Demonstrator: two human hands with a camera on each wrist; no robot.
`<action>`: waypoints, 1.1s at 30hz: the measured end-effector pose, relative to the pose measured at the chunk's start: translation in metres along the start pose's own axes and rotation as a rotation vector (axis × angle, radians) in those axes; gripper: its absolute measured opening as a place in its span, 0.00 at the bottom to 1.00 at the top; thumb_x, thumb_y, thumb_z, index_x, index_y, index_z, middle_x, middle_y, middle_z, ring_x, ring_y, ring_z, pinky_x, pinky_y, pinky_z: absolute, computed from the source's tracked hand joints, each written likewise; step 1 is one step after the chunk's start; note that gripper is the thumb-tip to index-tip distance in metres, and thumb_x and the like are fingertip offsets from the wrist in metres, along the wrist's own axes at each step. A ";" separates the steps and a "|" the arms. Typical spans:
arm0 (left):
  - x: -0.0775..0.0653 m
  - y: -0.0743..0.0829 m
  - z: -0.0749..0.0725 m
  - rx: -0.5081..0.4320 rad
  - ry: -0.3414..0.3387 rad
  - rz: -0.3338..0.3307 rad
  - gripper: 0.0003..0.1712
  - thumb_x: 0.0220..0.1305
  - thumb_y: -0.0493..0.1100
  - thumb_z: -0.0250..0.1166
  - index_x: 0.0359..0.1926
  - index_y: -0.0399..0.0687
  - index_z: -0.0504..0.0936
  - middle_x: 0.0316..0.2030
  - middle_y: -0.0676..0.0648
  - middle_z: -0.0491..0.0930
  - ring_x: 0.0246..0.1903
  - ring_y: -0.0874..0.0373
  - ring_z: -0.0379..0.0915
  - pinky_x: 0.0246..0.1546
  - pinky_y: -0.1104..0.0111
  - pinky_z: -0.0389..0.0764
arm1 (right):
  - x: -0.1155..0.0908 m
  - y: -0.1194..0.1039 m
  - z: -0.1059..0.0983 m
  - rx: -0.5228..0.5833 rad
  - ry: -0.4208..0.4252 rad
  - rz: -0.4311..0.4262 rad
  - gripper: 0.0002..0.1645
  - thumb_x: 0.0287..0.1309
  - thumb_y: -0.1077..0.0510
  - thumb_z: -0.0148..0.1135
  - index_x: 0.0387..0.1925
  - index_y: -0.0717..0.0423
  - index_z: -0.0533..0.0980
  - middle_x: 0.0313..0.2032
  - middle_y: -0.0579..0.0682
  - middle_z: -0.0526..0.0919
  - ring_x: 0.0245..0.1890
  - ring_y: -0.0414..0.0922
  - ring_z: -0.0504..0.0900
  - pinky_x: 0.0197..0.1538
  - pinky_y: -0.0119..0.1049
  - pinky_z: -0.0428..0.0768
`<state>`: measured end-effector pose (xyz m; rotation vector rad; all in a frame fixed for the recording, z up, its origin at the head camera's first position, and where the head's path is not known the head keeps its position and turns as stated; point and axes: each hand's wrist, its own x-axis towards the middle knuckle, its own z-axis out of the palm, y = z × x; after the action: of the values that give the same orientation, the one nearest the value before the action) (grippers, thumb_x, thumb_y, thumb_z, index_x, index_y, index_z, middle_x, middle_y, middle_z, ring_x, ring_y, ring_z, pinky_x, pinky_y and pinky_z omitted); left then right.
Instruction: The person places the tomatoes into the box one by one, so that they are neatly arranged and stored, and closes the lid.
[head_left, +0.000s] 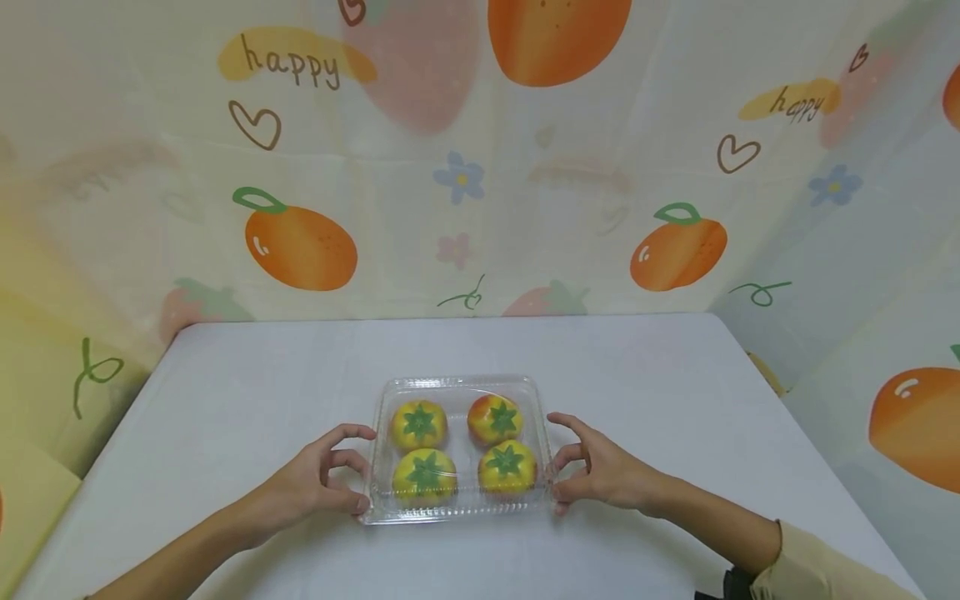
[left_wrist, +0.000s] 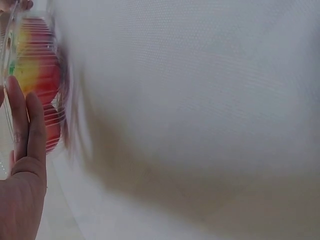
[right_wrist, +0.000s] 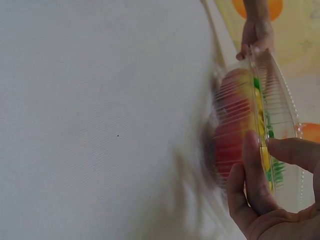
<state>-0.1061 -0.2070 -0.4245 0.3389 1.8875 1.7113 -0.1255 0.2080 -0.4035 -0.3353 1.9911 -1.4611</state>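
Observation:
A clear plastic clamshell box (head_left: 459,384) lies near the middle of the table, its ribbed sides showing in both wrist views. Inside sit several rounded yellow-and-red fruits (head_left: 419,425) with green star-shaped leaf caps. My left hand (head_left: 303,483) holds the box's left side, thumb at the near corner and the other fingers bent along the edge. At the opposite side, my right hand (head_left: 611,477) grips the rim. The right wrist view shows the right hand (right_wrist: 275,205) pinching the rim between thumb and fingers, fingertips against the ribbed wall.
A white cloth covers the table (head_left: 292,367). Behind it hangs a patterned curtain (head_left: 405,225) with printed oranges, hearts and flowers, which continues along both sides. A beige sleeve (head_left: 825,567) shows on the right arm.

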 end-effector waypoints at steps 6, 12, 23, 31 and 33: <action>0.000 0.001 0.001 0.001 0.004 -0.010 0.46 0.55 0.32 0.72 0.69 0.42 0.54 0.44 0.40 0.74 0.32 0.41 0.85 0.43 0.59 0.84 | 0.001 -0.001 0.000 0.017 -0.025 0.011 0.58 0.54 0.66 0.69 0.77 0.56 0.43 0.42 0.57 0.79 0.33 0.57 0.88 0.51 0.40 0.82; 0.000 0.000 0.001 -0.001 0.000 -0.005 0.46 0.56 0.32 0.71 0.69 0.43 0.54 0.44 0.40 0.74 0.32 0.42 0.84 0.43 0.59 0.84 | 0.001 -0.002 0.000 0.027 -0.024 0.025 0.57 0.54 0.66 0.69 0.76 0.58 0.45 0.43 0.58 0.78 0.33 0.56 0.88 0.49 0.40 0.82; 0.000 0.000 0.003 -0.010 0.015 -0.012 0.47 0.55 0.32 0.72 0.69 0.41 0.53 0.45 0.41 0.73 0.31 0.42 0.84 0.43 0.59 0.84 | 0.002 0.000 0.000 0.053 -0.036 0.034 0.54 0.54 0.66 0.69 0.75 0.58 0.47 0.44 0.59 0.76 0.33 0.55 0.88 0.48 0.40 0.82; 0.000 0.001 0.008 -0.006 0.065 -0.031 0.48 0.52 0.31 0.73 0.69 0.41 0.55 0.44 0.42 0.73 0.30 0.42 0.84 0.41 0.59 0.84 | 0.004 0.005 0.002 0.097 -0.068 0.003 0.53 0.54 0.69 0.67 0.74 0.56 0.46 0.43 0.59 0.77 0.31 0.54 0.87 0.47 0.40 0.82; -0.001 0.000 0.008 -0.002 0.065 -0.031 0.48 0.52 0.32 0.73 0.69 0.42 0.55 0.45 0.42 0.73 0.30 0.41 0.84 0.41 0.59 0.84 | 0.005 0.004 0.002 0.096 -0.067 0.001 0.54 0.54 0.70 0.67 0.74 0.56 0.46 0.43 0.58 0.77 0.30 0.54 0.87 0.47 0.40 0.82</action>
<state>-0.1011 -0.2007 -0.4245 0.2549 1.9277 1.7230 -0.1272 0.2057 -0.4094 -0.3371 1.8611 -1.5191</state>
